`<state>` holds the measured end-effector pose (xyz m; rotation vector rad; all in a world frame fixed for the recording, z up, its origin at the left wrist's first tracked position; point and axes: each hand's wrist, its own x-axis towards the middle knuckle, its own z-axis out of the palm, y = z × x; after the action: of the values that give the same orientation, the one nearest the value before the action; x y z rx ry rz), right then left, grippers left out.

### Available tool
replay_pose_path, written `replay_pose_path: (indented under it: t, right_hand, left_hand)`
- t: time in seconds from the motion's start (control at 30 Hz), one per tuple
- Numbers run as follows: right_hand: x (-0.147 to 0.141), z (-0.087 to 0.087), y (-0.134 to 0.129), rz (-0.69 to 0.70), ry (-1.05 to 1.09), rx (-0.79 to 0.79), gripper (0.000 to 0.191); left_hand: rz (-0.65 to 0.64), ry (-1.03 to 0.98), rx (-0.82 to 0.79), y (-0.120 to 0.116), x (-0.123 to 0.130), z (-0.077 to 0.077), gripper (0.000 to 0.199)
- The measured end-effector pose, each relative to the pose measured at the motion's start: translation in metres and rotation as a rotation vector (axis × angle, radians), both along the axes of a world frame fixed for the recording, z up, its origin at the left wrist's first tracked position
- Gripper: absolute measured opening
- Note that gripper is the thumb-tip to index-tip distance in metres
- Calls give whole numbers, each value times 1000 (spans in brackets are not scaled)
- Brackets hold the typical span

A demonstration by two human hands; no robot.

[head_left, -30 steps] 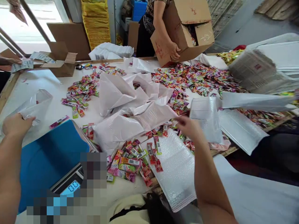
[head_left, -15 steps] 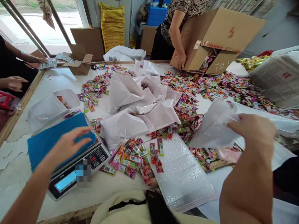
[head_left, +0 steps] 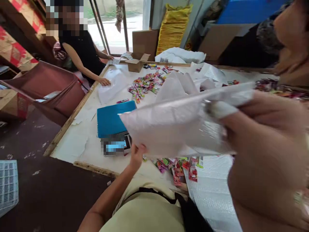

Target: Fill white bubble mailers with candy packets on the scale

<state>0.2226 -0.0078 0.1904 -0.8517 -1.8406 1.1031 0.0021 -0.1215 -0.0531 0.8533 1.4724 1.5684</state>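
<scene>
Close to the camera, my right hand [head_left: 263, 129] pinches a white bubble mailer [head_left: 169, 129] between thumb and fingers. The mailer stretches leftward across the view, raised above the table. At its lower left edge, the curled fingers of my left hand [head_left: 137, 158] meet the plastic; the grip is partly hidden. Just beyond that hand stands a digital scale [head_left: 127, 138] with a blue plate [head_left: 113, 120], partly covered by the mailer. Small snack packets [head_left: 178, 169] lie below the mailer. A flat bubble mailer [head_left: 212, 190] rests near my lap.
A person in black [head_left: 80, 48] at the left edge has one hand on a white bag [head_left: 112, 83]. More packets [head_left: 147, 85] and white mailers [head_left: 176, 83] cover the table behind. An open cardboard box [head_left: 135, 64] stands at the back. Another person's arm [head_left: 292, 35] is at right.
My view has turned left. My right hand has brought the mailer up and leftward. My left hand has moved from above the scale to the mailer's edge. The person at left now touches a white bag.
</scene>
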Motion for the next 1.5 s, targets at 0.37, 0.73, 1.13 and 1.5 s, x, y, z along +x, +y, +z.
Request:
replay_pose_path:
  t: [0.37,0.73,1.13,1.5]
  right_hand:
    - [-207,-127,66,265,67,-466,33]
    - [-116,-153,71,211,-59,-357,32]
    - [-174,-183,76,324,-234,282,35]
    - [-241,-202,93,387,-280,217,27]
  left_hand:
    - [335,813,-502,43,-269,70,43]
    - [712,990,-148,14,-264,75,48]
    - [770,932,13,-27,-193,99,49]
    - [691,840,19,-23,-167,103,38]
